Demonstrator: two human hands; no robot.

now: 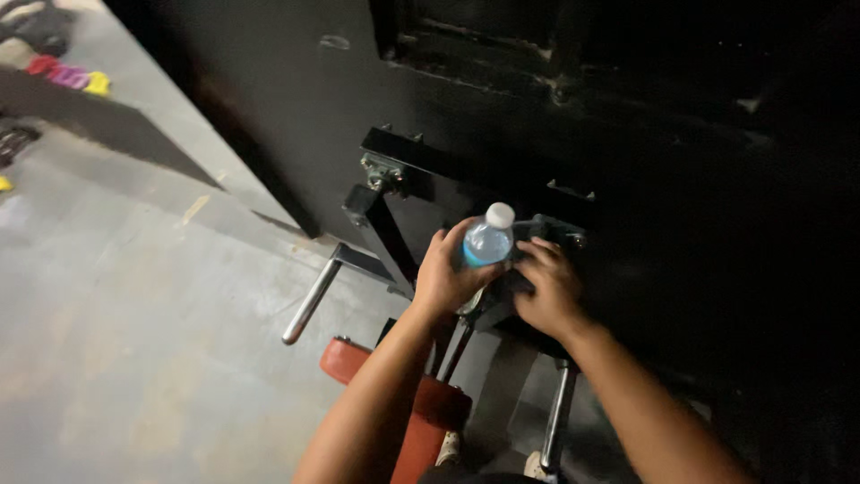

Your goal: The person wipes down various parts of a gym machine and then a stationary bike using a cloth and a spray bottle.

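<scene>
My left hand (443,276) is wrapped around a clear plastic water bottle (488,240) with a white cap and a blue label, held upright over a black metal machine frame (421,161). My right hand (548,289) rests just right of the bottle, fingers curled on a dark part of the machine beside it; whether it grips anything is unclear in the dim light.
A chrome handle bar (309,303) sticks out to the left of the frame. A red padded seat (421,408) sits below my arms, with another chrome post (557,417) beside it. Grey concrete floor (134,314) spreads left; colourful items (67,76) lie far back left.
</scene>
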